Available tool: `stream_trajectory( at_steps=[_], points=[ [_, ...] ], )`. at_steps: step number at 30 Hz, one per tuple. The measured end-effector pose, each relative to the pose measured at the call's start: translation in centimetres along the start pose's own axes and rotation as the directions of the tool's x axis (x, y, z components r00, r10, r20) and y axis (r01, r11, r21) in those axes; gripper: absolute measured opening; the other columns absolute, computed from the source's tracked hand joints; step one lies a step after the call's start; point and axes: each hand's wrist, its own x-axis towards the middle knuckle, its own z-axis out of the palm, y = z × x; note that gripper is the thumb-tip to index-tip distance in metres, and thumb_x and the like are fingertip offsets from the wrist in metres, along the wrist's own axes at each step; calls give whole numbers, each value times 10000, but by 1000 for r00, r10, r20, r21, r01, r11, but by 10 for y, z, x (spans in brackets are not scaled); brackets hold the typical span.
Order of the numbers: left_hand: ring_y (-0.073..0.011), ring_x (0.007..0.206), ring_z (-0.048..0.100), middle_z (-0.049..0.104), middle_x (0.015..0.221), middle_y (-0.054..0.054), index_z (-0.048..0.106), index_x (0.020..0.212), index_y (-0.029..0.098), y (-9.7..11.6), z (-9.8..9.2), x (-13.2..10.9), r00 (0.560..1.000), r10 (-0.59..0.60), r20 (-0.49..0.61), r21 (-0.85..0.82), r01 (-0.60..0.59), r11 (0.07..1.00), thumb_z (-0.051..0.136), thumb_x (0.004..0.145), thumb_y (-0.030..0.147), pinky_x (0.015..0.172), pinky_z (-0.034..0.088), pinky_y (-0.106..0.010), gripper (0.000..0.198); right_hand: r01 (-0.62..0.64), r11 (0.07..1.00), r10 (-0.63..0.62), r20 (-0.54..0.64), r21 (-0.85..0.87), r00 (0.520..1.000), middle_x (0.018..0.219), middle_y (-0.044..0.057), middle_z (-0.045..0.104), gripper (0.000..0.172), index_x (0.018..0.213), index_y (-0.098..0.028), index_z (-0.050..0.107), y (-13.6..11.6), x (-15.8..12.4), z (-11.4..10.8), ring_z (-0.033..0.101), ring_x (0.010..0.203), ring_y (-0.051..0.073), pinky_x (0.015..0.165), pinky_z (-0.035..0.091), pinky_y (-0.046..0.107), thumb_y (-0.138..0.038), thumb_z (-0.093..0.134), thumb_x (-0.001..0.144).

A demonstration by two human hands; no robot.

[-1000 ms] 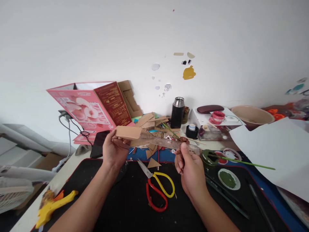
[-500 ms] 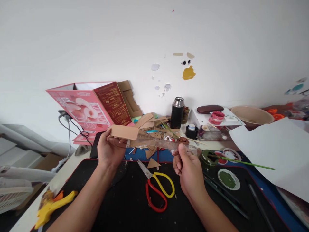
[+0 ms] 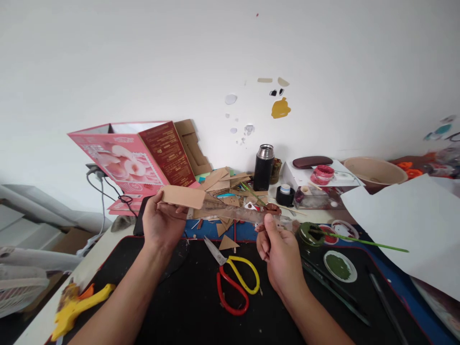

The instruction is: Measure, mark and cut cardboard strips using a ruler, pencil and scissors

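My left hand grips a tan piece of cardboard with rounded corners, held up above the mat. Between thumb and fingers, my right hand pinches the right end of a clear plastic ruler. The ruler's left end meets the cardboard; whether it lies on or behind the piece I cannot tell. Below and between my hands, scissors with one red and one yellow handle lie on the black mat, blades slightly apart. Beyond the ruler is a heap of cardboard scraps.
A yellow glue gun lies at the left, below a pink box. A black flask stands behind the scraps. To the right are a green paint jar with a brush across it, a paint-smeared lid and white paper.
Almost nothing differs. Both hands, with the cardboard and the ruler, have shifted very slightly left in the view.
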Motion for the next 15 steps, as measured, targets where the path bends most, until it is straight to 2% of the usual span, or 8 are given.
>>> stream_trajectory(
  at_steps=[8,15],
  points=[
    [-103,463,542,628,628,16,613,801,171,0,-3,1,1000,16,24,-4,-15,1000,614,868,172,431,436,-214,67,4,1000,-4,12,-13,1000,461,-59,387,733,550,-178,578,2,0,-1,374,375,60,402,216,221,-832,800,795],
    [-120,502,588,681,689,-6,654,884,167,1,-3,2,1000,8,6,-13,-8,1000,573,901,171,426,438,-215,82,-1,1000,1,19,-8,1000,458,-61,391,724,567,-179,591,1,0,1,372,374,62,402,215,226,-836,817,771]
  ],
)
